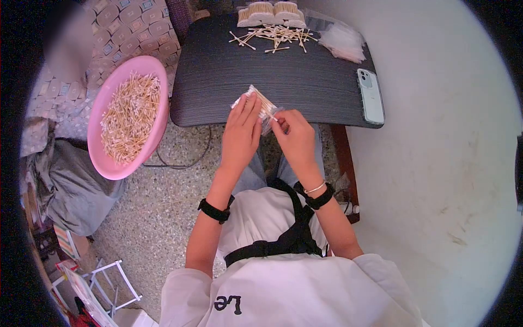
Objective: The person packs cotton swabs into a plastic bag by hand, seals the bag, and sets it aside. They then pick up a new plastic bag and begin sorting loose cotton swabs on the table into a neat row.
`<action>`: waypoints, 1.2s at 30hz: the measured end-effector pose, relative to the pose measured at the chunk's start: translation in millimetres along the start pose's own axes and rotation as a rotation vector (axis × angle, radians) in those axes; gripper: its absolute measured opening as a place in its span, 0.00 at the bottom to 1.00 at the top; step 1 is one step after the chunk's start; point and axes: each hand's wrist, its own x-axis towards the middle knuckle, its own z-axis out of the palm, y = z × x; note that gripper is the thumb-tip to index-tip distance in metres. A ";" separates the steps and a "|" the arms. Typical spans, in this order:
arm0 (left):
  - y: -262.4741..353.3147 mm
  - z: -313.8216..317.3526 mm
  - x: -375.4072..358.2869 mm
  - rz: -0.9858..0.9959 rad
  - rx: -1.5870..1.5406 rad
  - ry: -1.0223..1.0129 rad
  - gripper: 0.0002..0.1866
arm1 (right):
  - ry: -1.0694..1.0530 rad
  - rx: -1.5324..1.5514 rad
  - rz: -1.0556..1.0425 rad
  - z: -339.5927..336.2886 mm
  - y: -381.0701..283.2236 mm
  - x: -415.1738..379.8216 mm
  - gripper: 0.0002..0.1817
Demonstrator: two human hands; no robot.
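Near the front edge of the dark table, my left hand is closed around a bundle of cotton swabs with wooden sticks and white tips. The bundle lies slanted, its lower right end at the mouth of a clear plastic bag. My right hand pinches the edge of that bag between thumb and fingers. How far the swabs reach into the bag is partly hidden by my hands.
Loose swabs and packed swab bundles are at the table's far edge. Clear bags and a phone lie on the right. A pink basin full of swabs stands left; a wall rises right.
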 end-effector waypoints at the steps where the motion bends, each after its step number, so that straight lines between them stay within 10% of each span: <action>1: 0.3 -0.2 0.1 -0.002 -0.006 0.001 0.23 | 0.012 -0.023 -0.037 2.2 2.8 -0.6 0.05; 36: -0.2 -0.8 0.8 0.013 -0.024 0.015 0.22 | -0.390 0.770 0.363 -6.4 40.6 24.8 0.12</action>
